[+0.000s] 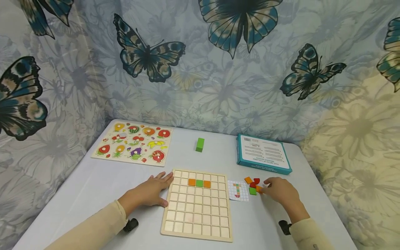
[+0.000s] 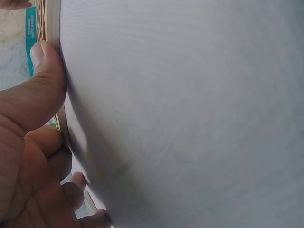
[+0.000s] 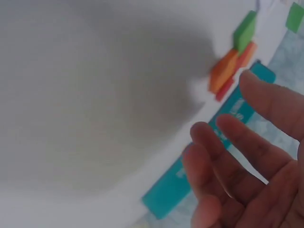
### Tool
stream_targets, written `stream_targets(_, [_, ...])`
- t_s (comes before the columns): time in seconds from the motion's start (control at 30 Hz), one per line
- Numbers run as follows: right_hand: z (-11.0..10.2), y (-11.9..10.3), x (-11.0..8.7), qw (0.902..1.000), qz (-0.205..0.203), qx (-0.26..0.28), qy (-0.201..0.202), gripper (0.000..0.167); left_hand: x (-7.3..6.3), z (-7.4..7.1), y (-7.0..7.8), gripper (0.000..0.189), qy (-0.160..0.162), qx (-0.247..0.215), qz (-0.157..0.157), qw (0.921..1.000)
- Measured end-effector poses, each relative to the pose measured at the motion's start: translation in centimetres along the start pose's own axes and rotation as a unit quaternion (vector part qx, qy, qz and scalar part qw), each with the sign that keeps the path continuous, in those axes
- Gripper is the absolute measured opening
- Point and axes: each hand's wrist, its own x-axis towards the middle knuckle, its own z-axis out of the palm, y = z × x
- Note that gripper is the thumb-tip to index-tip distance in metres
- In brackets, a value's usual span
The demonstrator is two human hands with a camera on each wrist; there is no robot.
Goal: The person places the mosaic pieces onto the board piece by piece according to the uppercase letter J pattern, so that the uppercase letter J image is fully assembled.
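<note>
A wooden grid board [image 1: 197, 208] lies in front of me, with orange, green [image 1: 199, 183] and orange squares side by side in an upper row. My left hand [image 1: 150, 191] rests at its left edge, fingers spread; in the left wrist view the thumb [image 2: 47, 80] touches the board's side. My right hand [image 1: 281, 191] hovers beside a small pile of orange, red and green pieces [image 1: 252, 191]. The right wrist view shows its fingers loosely bent, thumb apart from them and nothing between. A gridded pattern card [image 1: 232, 191] lies between board and pile.
Behind the pile lies a teal and white box [image 1: 262, 152]. A green block [image 1: 200, 144] stands at the back middle, and a fruit puzzle board [image 1: 128, 139] occupies the back left. Butterfly-patterned fabric [image 1: 218, 90] rises behind the table.
</note>
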Motion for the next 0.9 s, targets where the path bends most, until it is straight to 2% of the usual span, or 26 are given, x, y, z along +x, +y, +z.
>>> stream_targets(0.17, [0.5,1.0,-0.1,0.9999,0.006,0.001,-0.016,0.044,0.0,0.1,-0.1,0.098,-0.001,0.0,-0.001,1.0])
stream_targets(0.37, [1.3,0.7,0.1,1.0,-0.009,-0.003,0.001,0.03,0.0,0.2,-0.2,0.097,0.001,-0.001,-0.002,1.0])
stream_targets(0.57, [1.6,1.0,0.6,0.9999,-0.012,-0.012,0.005,0.027,0.1,0.3,-0.2,0.098,0.002,-0.003,-0.001,1.0])
stream_targets(0.7, [1.5,1.1,0.5,0.9996,-0.015,-0.022,0.009,0.031,0.2,0.4,-0.2,0.099,0.001,0.002,-0.004,1.0])
stream_targets(0.9, [1.8,0.6,0.3,0.9992,-0.037,0.002,0.015,0.038,0.2,0.3,-0.2,0.099,0.001,0.001,-0.003,1.0])
